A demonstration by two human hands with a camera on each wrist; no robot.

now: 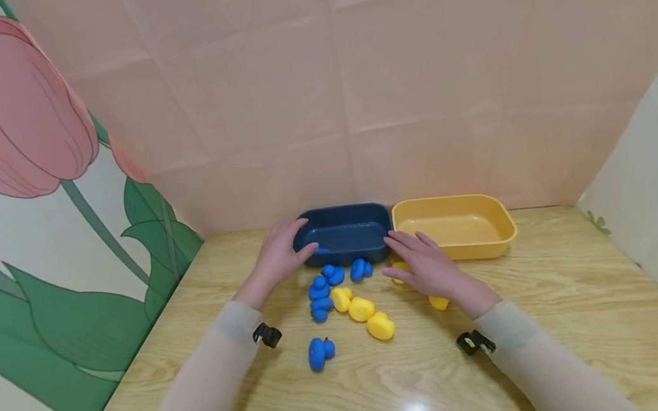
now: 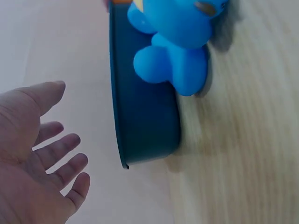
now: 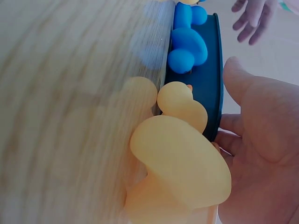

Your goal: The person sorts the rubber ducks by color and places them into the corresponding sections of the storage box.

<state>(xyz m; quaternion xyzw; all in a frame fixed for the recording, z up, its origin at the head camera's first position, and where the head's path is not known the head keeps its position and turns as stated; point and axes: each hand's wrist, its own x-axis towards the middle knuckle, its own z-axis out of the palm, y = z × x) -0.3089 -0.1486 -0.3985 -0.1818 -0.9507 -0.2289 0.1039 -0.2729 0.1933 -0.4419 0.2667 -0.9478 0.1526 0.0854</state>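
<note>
My left hand is at the left end of a dark blue tray, thumb and fingers spread. In the left wrist view its palm and fingers hold nothing. My right hand reaches with straight fingers to the tray's right end, where it meets a yellow tray. Whether either hand touches the rim, I cannot tell. Several blue rubber ducks lie in front of the blue tray. Beside them are yellow rubber ducks, and a yellow duck is partly hidden under my right hand.
A blue duck lies apart, nearer the front of the wooden table. A small blue patch shows inside the dark blue tray. Behind both trays hangs a pink cloth. A tulip-printed panel stands at the left.
</note>
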